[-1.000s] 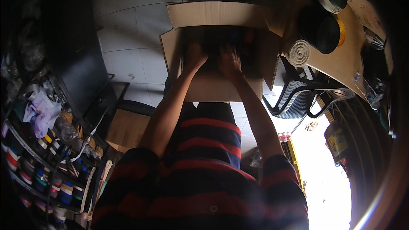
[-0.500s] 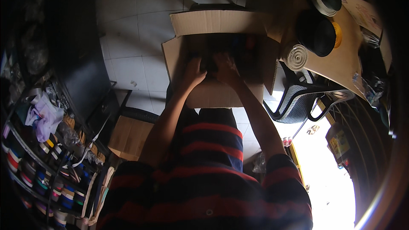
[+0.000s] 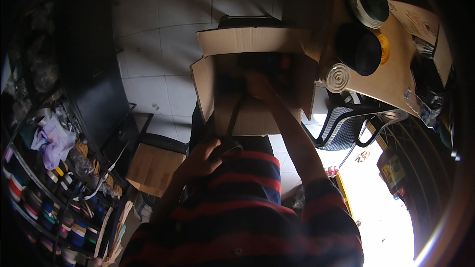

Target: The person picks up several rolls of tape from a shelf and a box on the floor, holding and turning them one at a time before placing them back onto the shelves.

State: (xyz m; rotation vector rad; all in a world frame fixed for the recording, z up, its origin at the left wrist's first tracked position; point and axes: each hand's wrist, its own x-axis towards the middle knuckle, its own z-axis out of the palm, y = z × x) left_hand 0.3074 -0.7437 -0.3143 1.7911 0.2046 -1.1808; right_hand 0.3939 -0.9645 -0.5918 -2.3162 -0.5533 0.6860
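An open cardboard box [image 3: 252, 118] stands before me with its flaps folded outward; its inside is in deep shadow. My left hand [image 3: 202, 159] is near my lap, below the box's near edge, with its fingers closed on a dark strap [image 3: 234, 121]. Beside those fingers the strap bends into a loop, and its other part runs up over the near flap into the box. My right hand [image 3: 259, 86] reaches inside the box, close to the strap's upper end. Its fingers are lost in the dark. Something reddish [image 3: 285, 61] shows faintly at the box's far right.
On the right, a table [image 3: 366, 81] bears rolled webbing, including a beige roll [image 3: 338, 77] and a black one [image 3: 363, 50]. A mesh chair [image 3: 341, 121] stands below it. To the left are a smaller carton [image 3: 154, 169] and a rack of ribbon spools [image 3: 54, 212].
My left hand has come out of the box and down toward my lap, drawing the dark strap with it. My right hand stays in the box.
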